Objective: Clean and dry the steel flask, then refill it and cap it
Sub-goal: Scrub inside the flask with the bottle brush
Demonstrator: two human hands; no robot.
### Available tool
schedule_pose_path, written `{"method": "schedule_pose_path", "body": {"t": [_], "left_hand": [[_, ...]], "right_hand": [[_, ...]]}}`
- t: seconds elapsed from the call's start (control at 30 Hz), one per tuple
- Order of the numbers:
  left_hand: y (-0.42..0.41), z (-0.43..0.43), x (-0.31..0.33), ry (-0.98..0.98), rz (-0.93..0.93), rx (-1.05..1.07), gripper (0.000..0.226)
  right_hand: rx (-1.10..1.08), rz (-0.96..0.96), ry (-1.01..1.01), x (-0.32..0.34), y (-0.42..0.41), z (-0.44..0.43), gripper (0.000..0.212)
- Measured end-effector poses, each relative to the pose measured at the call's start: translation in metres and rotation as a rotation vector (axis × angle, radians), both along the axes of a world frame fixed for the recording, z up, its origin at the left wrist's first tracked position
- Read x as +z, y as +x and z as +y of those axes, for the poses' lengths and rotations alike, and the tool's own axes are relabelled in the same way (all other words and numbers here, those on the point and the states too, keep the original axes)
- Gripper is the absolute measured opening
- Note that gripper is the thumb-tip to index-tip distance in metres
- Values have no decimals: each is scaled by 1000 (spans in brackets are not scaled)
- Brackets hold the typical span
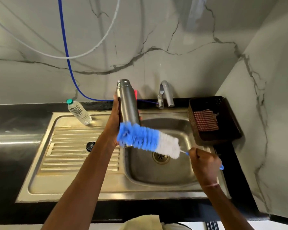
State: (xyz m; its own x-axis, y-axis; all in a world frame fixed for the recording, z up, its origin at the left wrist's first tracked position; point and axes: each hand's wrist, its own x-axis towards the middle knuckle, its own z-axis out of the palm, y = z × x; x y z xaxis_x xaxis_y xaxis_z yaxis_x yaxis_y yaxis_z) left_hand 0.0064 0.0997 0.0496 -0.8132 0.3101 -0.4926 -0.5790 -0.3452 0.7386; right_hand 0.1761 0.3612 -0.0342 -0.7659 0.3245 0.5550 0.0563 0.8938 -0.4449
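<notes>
Flask: smooth steel cylinder, upright above steel sink, left hand fingers wrapped round it. Brush: fluffy blue-and-white bristles, thin handle apparently gripped in right hand curled fingers. Black counter, veined marble wall

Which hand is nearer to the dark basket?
Right. The right hand, gripping the brush, is just in front of the basket; the left hand holds the flask across the sink.
</notes>
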Motion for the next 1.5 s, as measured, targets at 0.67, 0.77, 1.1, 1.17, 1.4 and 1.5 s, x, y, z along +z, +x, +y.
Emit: {"method": "schedule_pose_path", "body": {"t": [0.67, 0.77, 1.1, 1.17, 1.4, 1.5], "left_hand": [[1, 16, 3, -146, 312, 158, 47], [-3, 6, 1, -130, 309, 214, 56], [1, 15, -3, -145, 297, 205, 69], [0, 11, -3, -131, 291, 232, 64], [8, 23, -5, -130, 270, 206, 67], [5, 11, -1, -128, 252, 248, 61]], "right_hand": [[-15, -365, 230, 59, -73, 26, 40], [-14, -381, 212, 59, -63, 49, 43], [-4, -394, 215, 62, -63, 47, 46], [-3, -388, 199, 65, -61, 57, 47], [11, -343, 287, 66, -71, 27, 40], [-8, -332, 240, 56, -62, 52, 49]]}}
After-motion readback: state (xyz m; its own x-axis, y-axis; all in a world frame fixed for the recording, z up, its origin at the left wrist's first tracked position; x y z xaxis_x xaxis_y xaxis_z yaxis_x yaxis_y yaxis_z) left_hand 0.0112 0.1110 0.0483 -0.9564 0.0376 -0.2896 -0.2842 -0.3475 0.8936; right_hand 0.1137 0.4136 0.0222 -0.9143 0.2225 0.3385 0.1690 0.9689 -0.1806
